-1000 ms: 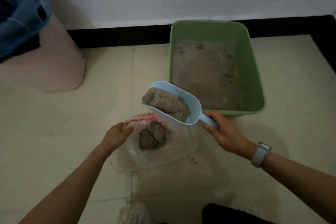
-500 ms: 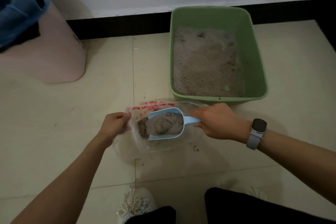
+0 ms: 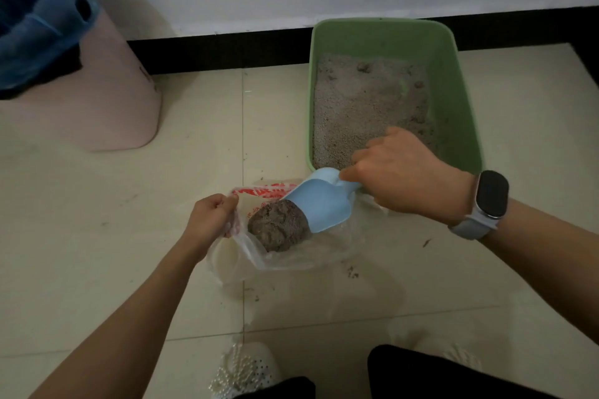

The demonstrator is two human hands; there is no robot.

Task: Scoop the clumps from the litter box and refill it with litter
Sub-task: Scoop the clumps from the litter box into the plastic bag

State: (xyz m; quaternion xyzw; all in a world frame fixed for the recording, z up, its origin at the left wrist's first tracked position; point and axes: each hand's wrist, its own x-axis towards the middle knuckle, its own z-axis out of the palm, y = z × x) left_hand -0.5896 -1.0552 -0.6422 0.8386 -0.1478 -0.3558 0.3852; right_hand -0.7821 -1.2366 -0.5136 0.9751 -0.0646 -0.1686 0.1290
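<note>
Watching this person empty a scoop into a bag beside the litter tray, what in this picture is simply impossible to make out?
- Scoop handle, head view: wrapped in the right hand.
- Scoop's inside: turned down, so any leftover clump is unseen.
- Red print on the plastic bag: crumpled and blurred.
- Litter box near corner: behind the right hand.
- Blue-lined bin: cut off by the left edge.

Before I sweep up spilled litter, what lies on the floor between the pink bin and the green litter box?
In the head view, only bare tile floor lies between the pink bin and the litter box, crossed by one grout line; nothing stands there.
</note>
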